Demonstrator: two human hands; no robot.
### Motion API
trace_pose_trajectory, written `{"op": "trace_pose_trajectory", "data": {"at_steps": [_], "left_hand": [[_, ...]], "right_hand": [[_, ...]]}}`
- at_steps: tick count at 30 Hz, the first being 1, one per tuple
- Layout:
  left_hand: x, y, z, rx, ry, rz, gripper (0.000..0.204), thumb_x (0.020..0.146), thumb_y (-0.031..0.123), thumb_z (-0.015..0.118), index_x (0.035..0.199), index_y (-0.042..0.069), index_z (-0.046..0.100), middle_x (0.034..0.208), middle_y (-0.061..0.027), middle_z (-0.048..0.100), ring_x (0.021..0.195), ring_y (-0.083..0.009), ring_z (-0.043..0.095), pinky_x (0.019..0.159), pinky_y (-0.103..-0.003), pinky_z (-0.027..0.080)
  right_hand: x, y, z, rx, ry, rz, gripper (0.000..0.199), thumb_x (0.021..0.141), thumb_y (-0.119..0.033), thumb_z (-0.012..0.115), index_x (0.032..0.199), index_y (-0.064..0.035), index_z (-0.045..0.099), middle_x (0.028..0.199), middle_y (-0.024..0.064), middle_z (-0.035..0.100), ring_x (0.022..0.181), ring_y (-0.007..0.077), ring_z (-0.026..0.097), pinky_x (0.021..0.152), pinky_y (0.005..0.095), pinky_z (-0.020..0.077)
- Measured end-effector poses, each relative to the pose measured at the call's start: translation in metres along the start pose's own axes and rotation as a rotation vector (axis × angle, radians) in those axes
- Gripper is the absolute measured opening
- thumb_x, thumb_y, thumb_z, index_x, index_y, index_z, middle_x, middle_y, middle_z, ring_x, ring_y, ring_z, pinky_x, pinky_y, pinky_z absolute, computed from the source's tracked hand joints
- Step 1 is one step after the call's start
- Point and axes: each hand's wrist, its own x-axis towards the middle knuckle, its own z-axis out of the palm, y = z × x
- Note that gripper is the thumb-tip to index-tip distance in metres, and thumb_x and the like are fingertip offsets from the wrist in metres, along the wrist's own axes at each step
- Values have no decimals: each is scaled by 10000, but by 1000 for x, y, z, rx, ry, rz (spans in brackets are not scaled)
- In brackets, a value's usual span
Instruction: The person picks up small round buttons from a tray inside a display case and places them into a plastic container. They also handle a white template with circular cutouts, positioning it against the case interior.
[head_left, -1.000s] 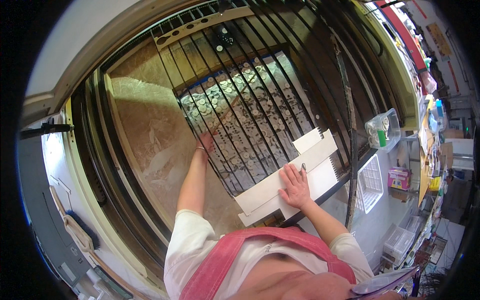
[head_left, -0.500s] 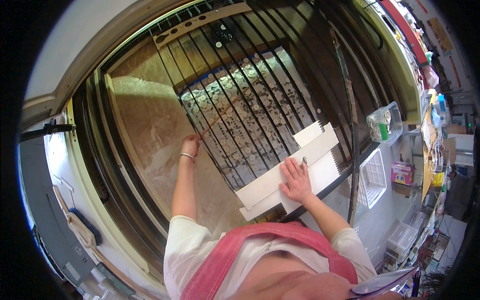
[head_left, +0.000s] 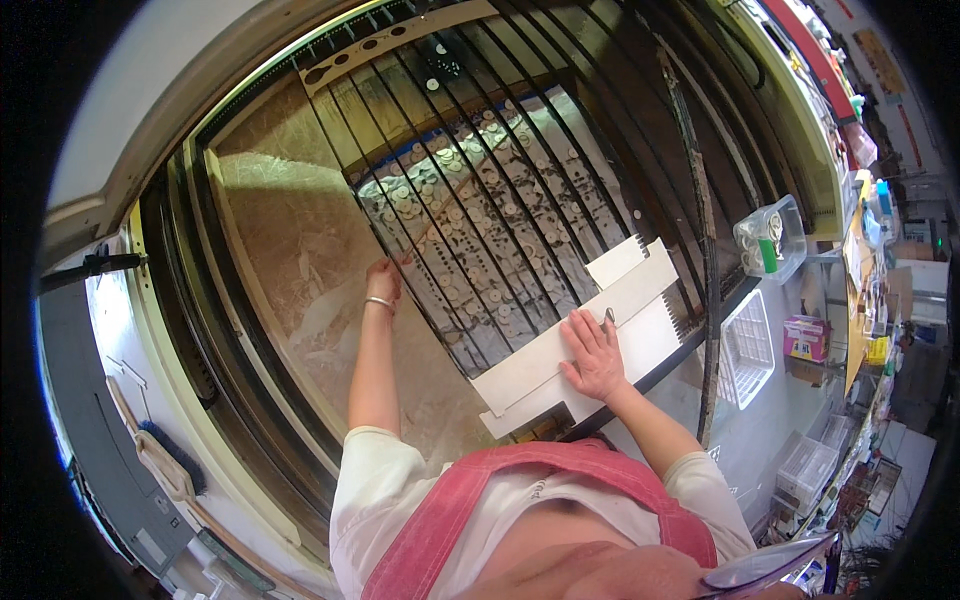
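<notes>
My left hand [head_left: 382,281], with a bracelet at the wrist, is closed at the left edge of a row of black slats [head_left: 437,330]. It grips a thin reddish stick [head_left: 405,261], of which only a short piece shows by the fingers. My right hand [head_left: 597,362] lies flat, fingers outstretched, on overlapping pale flat boards [head_left: 520,375] with toothed right ends. These boards rest across the near end of the slats. Beside my fingertips is a small dark metal piece [head_left: 609,314]. Below the slats, many pale round discs [head_left: 457,214] and small cut pieces lie scattered on a light sheet.
A pale strip with oval holes [head_left: 345,67] spans the slats' far end. On the right are a clear plastic tub [head_left: 785,238], a white slotted basket [head_left: 742,365] and a pink box [head_left: 806,338]. A brush [head_left: 165,460] hangs at the left.
The stick reached out over the slats before; now most of it is out of sight. My left hand has shifted slightly up and right. My right hand stays on the boards.
</notes>
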Motion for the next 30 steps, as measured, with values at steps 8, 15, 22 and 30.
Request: {"op": "trace_pose_trajectory", "data": {"at_steps": [8,15,22,30], "left_hand": [[42,-7,9,452,259,595,258,943,233,678,1002,-9,747,833,-128,741,753,-209,694,700,-346,523],[83,-54,-6,24,148,647,202,918,169,714,1020,-2,746,889,-105,751,802,-161,685,739,-309,531],[103,-46,-1,-693,-84,378,225,938,189,672,983,-19,746,855,-97,741,786,-136,642,741,-325,523],[62,-2,-23,548,224,586,296,872,273,705,943,-12,740,798,-179,716,740,-261,688,692,-394,517]], "right_hand": [[1,0,-1,-13,-12,-1,697,866,-414,606,1478,-121,449,1585,110,346,1470,279,309,1173,575,190],[2,-2,-2,-6,-12,-5,689,869,-418,601,1474,-122,455,1579,119,354,1470,284,309,1177,574,182],[3,-1,-1,-30,-17,-5,680,876,-417,596,1467,-110,454,1570,130,363,1452,303,333,1158,588,211],[-4,-1,3,-23,-35,-9,712,876,-423,599,1490,-111,417,1586,149,329,1475,317,288,1152,611,202]]}}
